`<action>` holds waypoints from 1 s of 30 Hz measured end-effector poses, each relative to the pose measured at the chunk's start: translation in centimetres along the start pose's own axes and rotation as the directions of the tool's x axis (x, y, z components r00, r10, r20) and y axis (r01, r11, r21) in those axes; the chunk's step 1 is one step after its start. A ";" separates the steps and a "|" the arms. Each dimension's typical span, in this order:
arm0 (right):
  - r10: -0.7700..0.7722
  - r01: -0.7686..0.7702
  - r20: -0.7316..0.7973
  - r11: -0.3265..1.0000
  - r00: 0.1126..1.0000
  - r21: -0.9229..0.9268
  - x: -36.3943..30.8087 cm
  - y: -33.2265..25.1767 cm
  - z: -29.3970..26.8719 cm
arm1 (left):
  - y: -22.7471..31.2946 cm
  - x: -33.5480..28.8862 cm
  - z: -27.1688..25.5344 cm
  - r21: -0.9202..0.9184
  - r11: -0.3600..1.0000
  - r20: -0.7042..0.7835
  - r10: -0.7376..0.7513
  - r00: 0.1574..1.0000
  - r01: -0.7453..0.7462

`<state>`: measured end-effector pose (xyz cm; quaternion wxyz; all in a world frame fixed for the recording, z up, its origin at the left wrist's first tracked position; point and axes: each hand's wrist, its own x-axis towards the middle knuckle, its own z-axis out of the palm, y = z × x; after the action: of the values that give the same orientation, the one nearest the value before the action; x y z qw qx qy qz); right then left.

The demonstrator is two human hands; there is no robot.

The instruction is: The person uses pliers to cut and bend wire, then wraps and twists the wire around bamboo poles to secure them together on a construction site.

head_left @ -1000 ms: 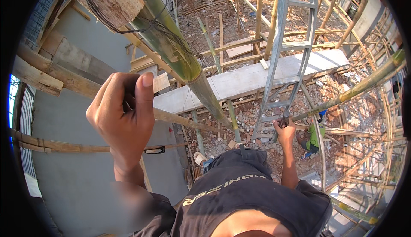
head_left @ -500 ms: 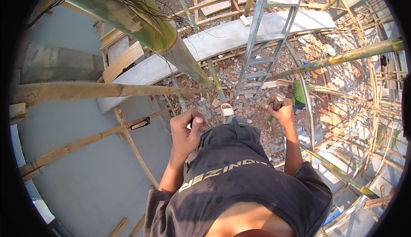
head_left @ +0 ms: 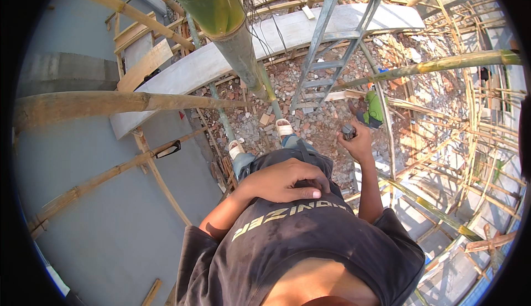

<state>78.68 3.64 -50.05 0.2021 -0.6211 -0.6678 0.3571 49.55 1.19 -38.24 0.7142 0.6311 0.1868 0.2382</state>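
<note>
My left hand lies across the front of my dark shirt, its fingers loosely bent and the thumb apart from them. Nothing shows between thumb and fingers. Out to the right, my right hand is closed around what looks like a hammer, its dark grey metal head turned up toward me. Most of its handle is hidden by the fist and the head.
A thick green bamboo post with dark wires rises ahead. A metal ladder leans beyond a long pale board. Bamboo poles cross at left; bamboo scaffolding fills the right. A green bag lies on rubble.
My left hand has swung right, from beside my waist to across my belly, its fist loosened. The right hand has shifted slightly left with the hammer turned. Both feet now show.
</note>
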 end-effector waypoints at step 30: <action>-0.431 0.263 0.586 0.898 0.686 0.352 1.6 -10.5 34.9 | -26.7 -25.7 -1.2 0.281 0.764 -0.905 0.010 0.425 0.581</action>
<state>46.30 -2.39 -65.82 0.0950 -0.2898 -0.7531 0.5830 30.70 -15.02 -65.74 0.3295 0.5547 0.6921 0.3235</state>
